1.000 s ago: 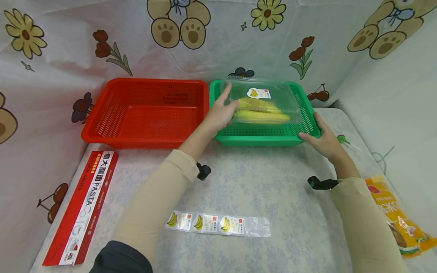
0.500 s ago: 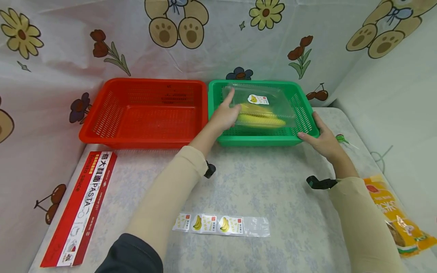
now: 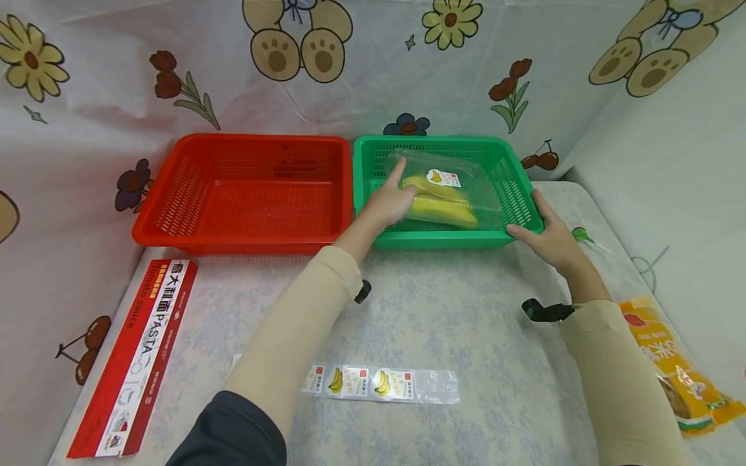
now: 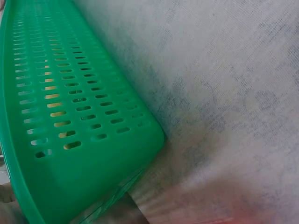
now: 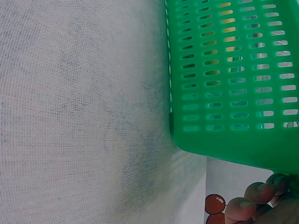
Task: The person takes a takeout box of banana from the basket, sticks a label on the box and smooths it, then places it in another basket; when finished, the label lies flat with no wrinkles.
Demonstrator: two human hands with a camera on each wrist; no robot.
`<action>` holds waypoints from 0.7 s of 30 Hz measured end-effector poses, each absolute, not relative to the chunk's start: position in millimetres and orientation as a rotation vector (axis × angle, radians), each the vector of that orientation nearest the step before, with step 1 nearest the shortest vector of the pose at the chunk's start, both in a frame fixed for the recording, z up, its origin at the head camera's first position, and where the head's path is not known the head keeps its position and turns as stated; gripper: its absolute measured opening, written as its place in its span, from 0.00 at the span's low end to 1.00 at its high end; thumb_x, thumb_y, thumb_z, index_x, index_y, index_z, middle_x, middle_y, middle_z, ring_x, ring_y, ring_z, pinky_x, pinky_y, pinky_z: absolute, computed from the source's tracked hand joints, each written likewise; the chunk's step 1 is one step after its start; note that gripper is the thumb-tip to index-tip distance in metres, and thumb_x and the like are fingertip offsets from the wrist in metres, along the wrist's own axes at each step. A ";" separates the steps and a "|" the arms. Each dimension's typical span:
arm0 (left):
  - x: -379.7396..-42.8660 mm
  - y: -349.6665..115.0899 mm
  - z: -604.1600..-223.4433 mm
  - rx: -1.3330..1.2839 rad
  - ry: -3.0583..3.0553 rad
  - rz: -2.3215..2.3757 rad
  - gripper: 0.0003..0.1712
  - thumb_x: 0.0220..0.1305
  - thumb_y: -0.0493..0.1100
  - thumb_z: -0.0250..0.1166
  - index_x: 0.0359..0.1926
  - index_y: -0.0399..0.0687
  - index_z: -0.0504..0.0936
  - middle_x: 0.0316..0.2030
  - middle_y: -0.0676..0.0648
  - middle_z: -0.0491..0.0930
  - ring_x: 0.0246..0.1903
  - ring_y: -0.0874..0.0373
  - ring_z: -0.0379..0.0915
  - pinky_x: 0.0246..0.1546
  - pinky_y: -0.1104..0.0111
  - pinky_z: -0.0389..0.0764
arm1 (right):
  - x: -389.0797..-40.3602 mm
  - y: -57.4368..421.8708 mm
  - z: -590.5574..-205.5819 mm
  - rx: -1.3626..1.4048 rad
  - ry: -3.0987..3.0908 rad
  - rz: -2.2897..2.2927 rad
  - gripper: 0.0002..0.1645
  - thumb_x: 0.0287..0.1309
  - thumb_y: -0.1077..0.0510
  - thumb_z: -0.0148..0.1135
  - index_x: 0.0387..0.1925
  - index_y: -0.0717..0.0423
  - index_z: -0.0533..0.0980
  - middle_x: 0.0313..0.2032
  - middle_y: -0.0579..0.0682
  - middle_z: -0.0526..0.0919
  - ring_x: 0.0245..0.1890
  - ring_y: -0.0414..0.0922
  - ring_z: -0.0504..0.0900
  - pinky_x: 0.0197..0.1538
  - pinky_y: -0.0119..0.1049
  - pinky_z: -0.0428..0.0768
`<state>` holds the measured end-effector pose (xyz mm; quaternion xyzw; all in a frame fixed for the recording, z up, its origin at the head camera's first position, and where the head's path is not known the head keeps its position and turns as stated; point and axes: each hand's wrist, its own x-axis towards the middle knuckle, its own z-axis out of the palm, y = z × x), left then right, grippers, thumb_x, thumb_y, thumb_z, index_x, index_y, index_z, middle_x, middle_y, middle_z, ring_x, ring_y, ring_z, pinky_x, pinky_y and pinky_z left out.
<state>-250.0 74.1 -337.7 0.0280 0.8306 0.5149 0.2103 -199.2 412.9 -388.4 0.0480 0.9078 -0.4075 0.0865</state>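
A clear plastic box (image 3: 472, 184) with yellow fruit inside and a banana label (image 3: 444, 178) on its lid lies tilted within the green basket (image 3: 454, 239). My left hand (image 3: 392, 202) holds the box by its left end, index finger stretched along the lid. My right hand (image 3: 550, 243) grips the basket's right front corner, thumb over the rim and the other fingers outside. The right wrist view shows those curled fingers (image 5: 252, 198) beside the green wall. Through the slots in the left wrist view, some yellow shows; the left hand's hold is mostly hidden there.
A red basket (image 3: 256, 213) stands directly left of the green one. A red pasta box (image 3: 136, 356) lies at the left, and a strip of banana labels (image 3: 373, 383) in front. At the right are an orange snack bag (image 3: 678, 369) and a small green-topped item (image 3: 579, 234).
The left hand has lowered the clear box into the green basket, moving it slightly nearer and tilting it a little. The right hand stays on the basket's corner.
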 end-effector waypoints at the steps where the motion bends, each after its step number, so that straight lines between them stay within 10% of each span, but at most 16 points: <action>1: -250.6 74.4 -338.1 0.078 2.319 1.413 0.37 0.75 0.54 0.43 0.75 0.88 0.34 0.75 0.53 0.55 0.12 0.59 0.53 0.17 0.67 0.62 | -199.2 413.0 -388.3 0.142 2.707 -1.213 0.59 0.64 0.39 0.61 0.76 0.29 0.27 0.78 0.37 0.28 0.79 0.52 0.30 0.74 0.66 0.44; 15: -259.3 77.7 -344.2 0.058 2.456 1.049 0.36 0.78 0.57 0.34 0.74 0.81 0.22 0.77 0.47 0.53 0.15 0.59 0.51 0.22 0.65 0.64 | -199.0 412.1 -386.9 0.138 2.705 -1.220 0.60 0.64 0.39 0.62 0.77 0.30 0.28 0.78 0.38 0.28 0.79 0.52 0.30 0.74 0.66 0.44; 21: -254.8 79.7 -342.9 0.066 2.517 0.899 0.36 0.79 0.56 0.33 0.76 0.73 0.22 0.77 0.35 0.50 0.24 0.54 0.67 0.31 0.62 0.69 | -198.4 412.2 -387.4 0.130 2.702 -1.238 0.60 0.64 0.40 0.62 0.77 0.30 0.28 0.78 0.37 0.28 0.79 0.52 0.30 0.74 0.65 0.44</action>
